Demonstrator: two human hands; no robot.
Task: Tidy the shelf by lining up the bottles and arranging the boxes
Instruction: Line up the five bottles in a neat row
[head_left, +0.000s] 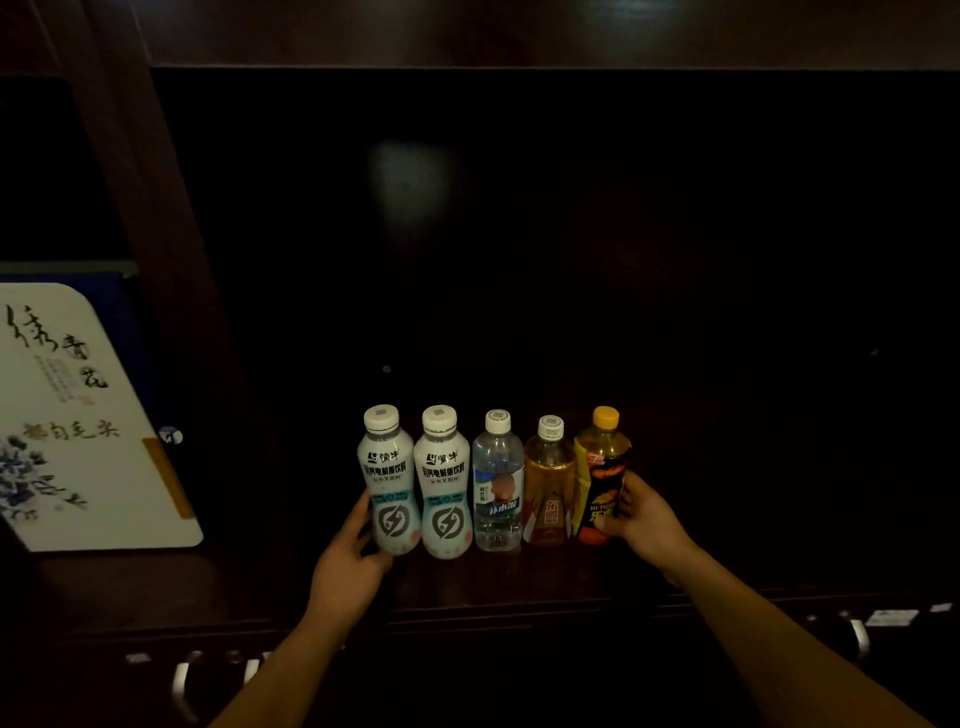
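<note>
Several bottles stand upright, side by side, in a row on the dark wooden shelf (519, 577). From the left: two white bottles (388, 483) (442, 488), a clear water bottle (497, 486), an amber bottle (548, 488) and a yellow-capped orange bottle (600, 478). My left hand (353, 551) presses against the outer side of the leftmost white bottle. My right hand (644, 519) wraps the lower right side of the orange bottle. A white box with blue flowers and calligraphy (78, 415) leans in the left compartment.
A dark upright post (156, 260) divides the left compartment from this one. The shelf's back wall is dark. Below the shelf's front edge are metal drawer handles (182, 680) (860, 636) and small white labels (891, 617).
</note>
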